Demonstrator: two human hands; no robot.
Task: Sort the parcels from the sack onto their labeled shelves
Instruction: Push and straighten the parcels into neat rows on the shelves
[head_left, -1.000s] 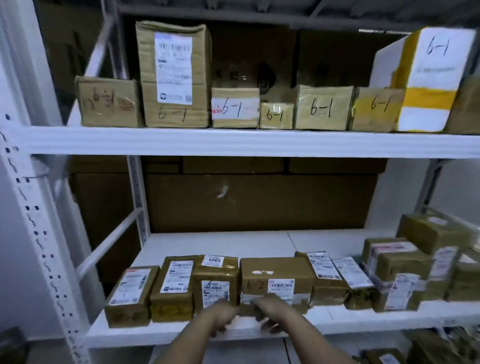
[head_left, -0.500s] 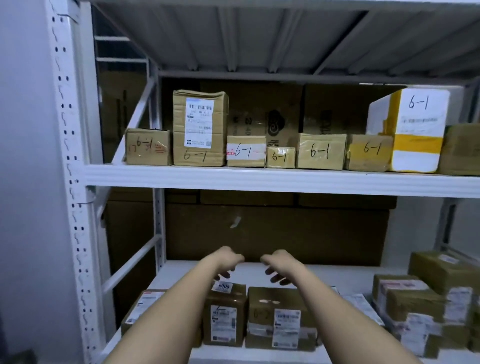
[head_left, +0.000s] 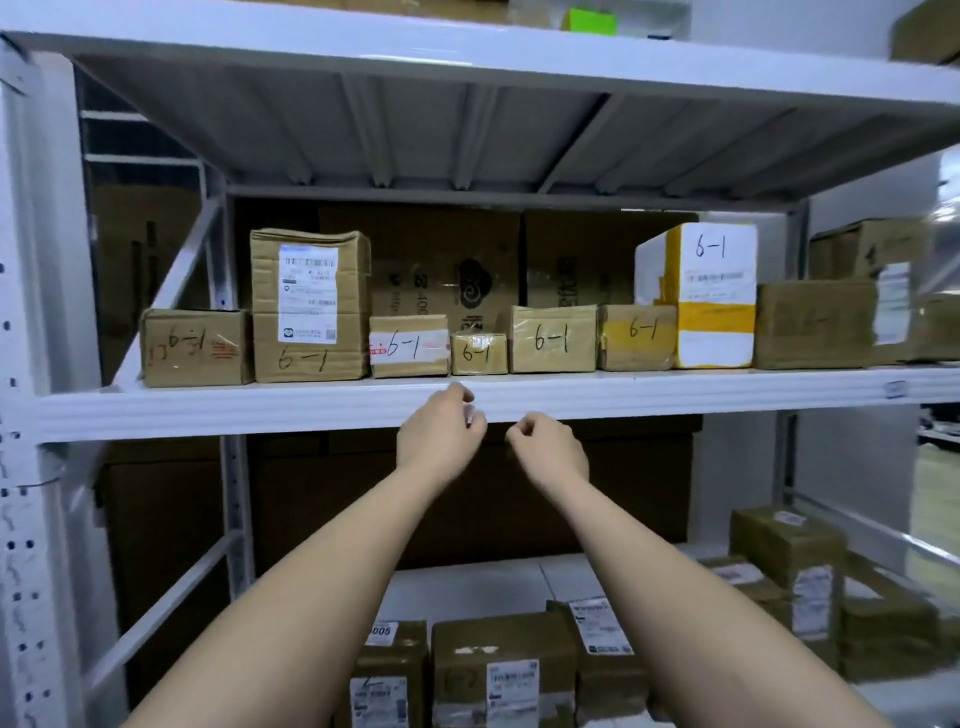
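Note:
My left hand (head_left: 441, 436) and my right hand (head_left: 550, 447) are raised side by side in front of the white edge of the middle shelf (head_left: 208, 410). Both have their fingers curled and hold nothing. On that shelf stands a row of brown parcels marked 6-1, among them a tall box with a shipping label (head_left: 310, 306), a small box (head_left: 479, 354) just above my left hand, and a white and yellow box (head_left: 711, 296). On the lower shelf (head_left: 467, 587), below my forearms, lie taped parcels with labels (head_left: 504, 670).
A white perforated upright (head_left: 26, 467) stands at the left with a diagonal brace (head_left: 171, 280) behind it. Large brown cartons (head_left: 467, 499) fill the back of both shelves. More stacked parcels (head_left: 800, 561) sit at the lower right. The top shelf (head_left: 467, 47) runs overhead.
My hands left the parcels on the lower shelf and rose to the middle shelf's front edge. The view tilted upward, so the 6-1 row now sits at mid-frame.

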